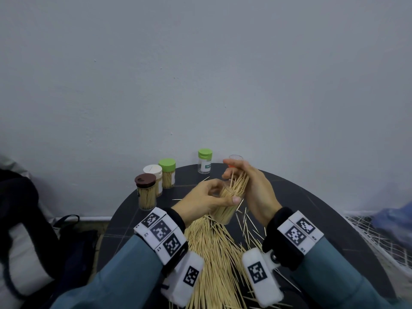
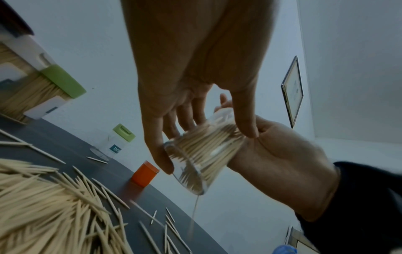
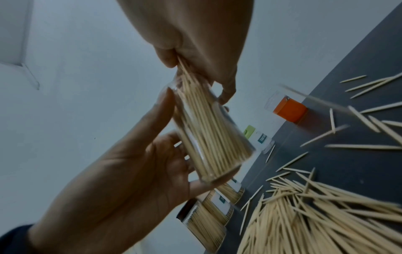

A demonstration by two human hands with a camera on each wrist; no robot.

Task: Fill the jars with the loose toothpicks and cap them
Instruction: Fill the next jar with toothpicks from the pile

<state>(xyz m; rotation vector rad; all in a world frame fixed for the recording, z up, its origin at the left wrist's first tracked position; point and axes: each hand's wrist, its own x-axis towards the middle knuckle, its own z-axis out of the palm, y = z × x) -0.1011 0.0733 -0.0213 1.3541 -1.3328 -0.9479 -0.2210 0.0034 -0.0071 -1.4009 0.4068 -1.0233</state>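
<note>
Currently held tilted above the middle of the round dark counter (image 1: 323,210): clear plastic jar (image 1: 225,210), uncapped, packed with toothpicks. Left hand (image 1: 200,201) grip: fingers and thumb curled round jar body. Right hand (image 1: 252,188) grip: pinching a bundle of wooden toothpicks (image 1: 239,182) at jar mouth. Loose toothpick heap (image 1: 214,259) at near edge. Capped jars at far left edge: brown-lidded (image 1: 146,192), white-lidded (image 1: 153,175), green-lidded (image 1: 167,172).

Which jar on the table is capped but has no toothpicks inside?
The far green-capped jar with the white label, standing alone; the brown-lidded jar, the white-lidded jar and the nearer green-lidded jar are full.
</note>
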